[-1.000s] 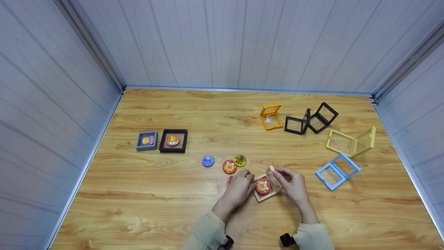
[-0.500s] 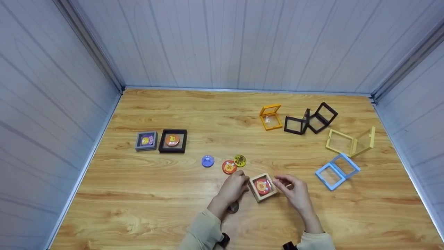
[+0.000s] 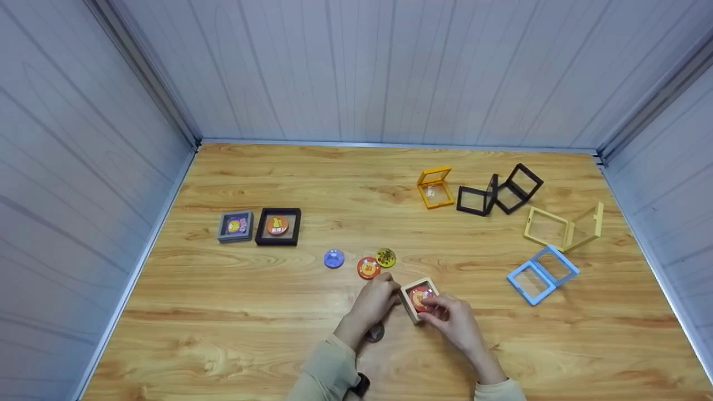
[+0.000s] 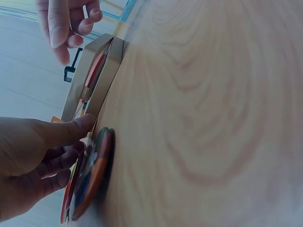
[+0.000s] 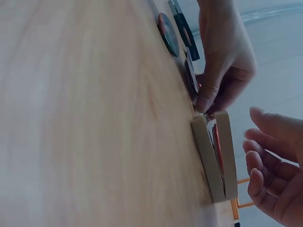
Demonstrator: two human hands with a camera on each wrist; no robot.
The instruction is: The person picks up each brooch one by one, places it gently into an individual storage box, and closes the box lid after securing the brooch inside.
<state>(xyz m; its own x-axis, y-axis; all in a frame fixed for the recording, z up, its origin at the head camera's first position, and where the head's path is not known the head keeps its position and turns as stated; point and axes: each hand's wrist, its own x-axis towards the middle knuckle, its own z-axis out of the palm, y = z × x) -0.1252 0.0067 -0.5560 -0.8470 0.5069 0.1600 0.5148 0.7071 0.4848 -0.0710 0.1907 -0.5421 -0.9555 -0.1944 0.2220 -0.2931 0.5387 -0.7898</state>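
A beige display frame point(image 3: 410, 309) lies on the table in front of the person, a red round badge point(image 3: 419, 293) inside it. Its lid is folded down, with a narrow gap between the halves at the side seen in the left wrist view. My left hand point(image 3: 372, 303) pinches the frame's left edge, thumb point(image 4: 84, 121) on the lower half. Over the frame's right side hovers my right hand point(image 3: 458, 326), fingers loosely bent and apart from the lid in the right wrist view. Beside the left wrist lies a dark round badge point(image 3: 375, 333).
Red point(image 3: 367, 268), yellow point(image 3: 385, 257) and blue point(image 3: 333, 258) badges lie beyond the left hand. Grey point(image 3: 221, 228) and black point(image 3: 277, 241) frames with badges stand left. Unfolded frames, including an orange one point(image 3: 447, 202) and a light blue one point(image 3: 533, 301), lie right.
The beige frame's lid, raised and held by the right hand, has come down over the red badge. The left hand shifted slightly left; the right hand let go and moved left over the frame.
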